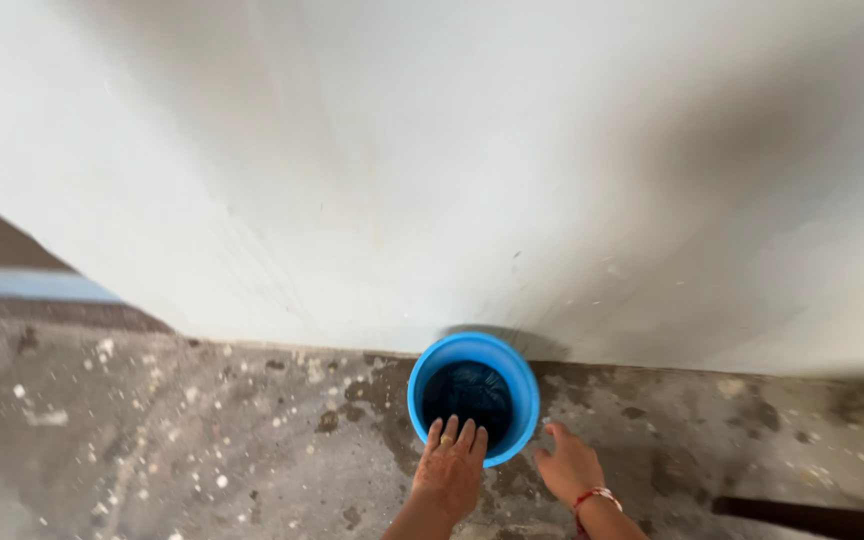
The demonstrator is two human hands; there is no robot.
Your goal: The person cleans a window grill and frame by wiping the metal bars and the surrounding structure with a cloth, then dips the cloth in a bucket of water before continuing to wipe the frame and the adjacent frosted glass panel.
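A bright blue plastic bucket [515, 380] stands on a stained concrete floor, close against a white wall. Dark blue wet cloth [469, 392] fills its inside. My left hand [450, 464] rests over the bucket's near rim, fingers spread and pointing into it, a ring on one finger. My right hand [568, 464] hovers just right of the bucket near its lower side, fingers loosely apart and holding nothing; a red thread band circles that wrist.
The white wall [432, 170] rises right behind the bucket. The floor [202, 440] is grey concrete with white specks and dark damp patches. A dark bar [812, 515] lies at the lower right. A blue strip [32, 285] shows at the far left.
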